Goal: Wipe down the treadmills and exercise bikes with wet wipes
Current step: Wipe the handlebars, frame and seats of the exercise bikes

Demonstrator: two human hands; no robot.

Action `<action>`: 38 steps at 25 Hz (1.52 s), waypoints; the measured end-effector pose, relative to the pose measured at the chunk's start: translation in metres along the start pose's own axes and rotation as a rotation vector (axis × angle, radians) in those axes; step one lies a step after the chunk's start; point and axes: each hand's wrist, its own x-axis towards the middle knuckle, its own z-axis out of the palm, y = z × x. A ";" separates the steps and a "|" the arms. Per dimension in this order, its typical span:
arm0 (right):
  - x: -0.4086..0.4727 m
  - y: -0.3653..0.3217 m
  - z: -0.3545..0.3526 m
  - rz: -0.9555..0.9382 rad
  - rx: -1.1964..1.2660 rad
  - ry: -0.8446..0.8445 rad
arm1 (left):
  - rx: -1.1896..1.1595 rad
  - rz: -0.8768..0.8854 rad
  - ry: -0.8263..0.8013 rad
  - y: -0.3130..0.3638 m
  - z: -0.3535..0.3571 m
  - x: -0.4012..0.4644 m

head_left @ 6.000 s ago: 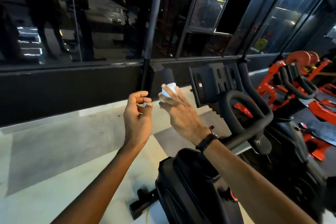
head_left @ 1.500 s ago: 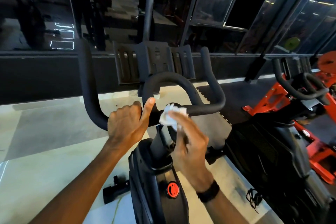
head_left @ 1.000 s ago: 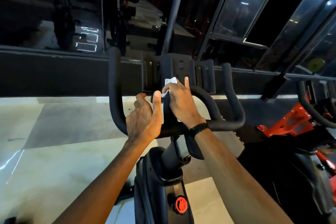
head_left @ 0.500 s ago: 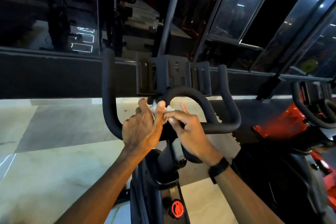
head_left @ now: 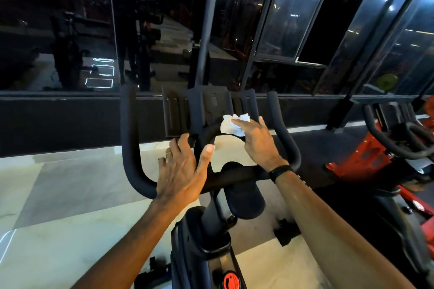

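A black exercise bike stands right in front of me, its handlebar curving up on both sides. My right hand curls over the top of the bar's inner loop and holds a crumpled white wet wipe against it. My left hand rests on the left part of that loop with its fingers spread and fairly straight, the thumb lying across the loop. It holds nothing. The device holder rises just behind the wipe.
A red knob sits on the bike's frame below the stem. Another bike with a red frame and black handlebar stands close on the right. A dark glass wall runs across behind, with pale floor tiles to the left.
Both hands were together at the base of the loop. My right hand has carried the wipe up to the loop's top, and my left hand has flattened out on the bar.
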 end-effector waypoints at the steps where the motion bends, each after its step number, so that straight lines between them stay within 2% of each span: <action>1: -0.005 0.001 0.000 0.022 -0.018 0.012 | -0.009 0.027 -0.006 0.004 0.003 0.004; 6: -0.033 -0.001 -0.013 0.248 -0.080 0.020 | -0.048 0.031 -0.064 0.011 0.016 0.021; 11: -0.073 -0.017 -0.045 0.404 -0.251 -0.162 | -0.050 0.017 -0.033 0.005 0.022 0.016; 14: -0.077 -0.026 -0.070 0.455 -0.212 -0.226 | -0.034 0.003 -0.057 0.008 0.022 0.013; 16: -0.069 -0.031 -0.076 0.429 -0.197 -0.190 | -0.038 -0.004 -0.060 0.010 0.021 0.012; 20: -0.046 -0.035 -0.053 0.384 -0.151 -0.246 | -0.031 -0.008 -0.043 0.008 0.019 0.010; 26: -0.021 -0.033 -0.018 0.285 -0.177 -0.008 | -0.040 -0.024 -0.008 0.009 0.019 0.011; 32: 0.003 -0.048 0.007 0.196 -0.070 0.074 | -0.044 -0.035 0.016 0.011 0.018 0.011; 38: -0.005 -0.063 0.015 -0.169 0.271 0.120 | -0.103 -0.047 0.000 0.009 0.017 0.012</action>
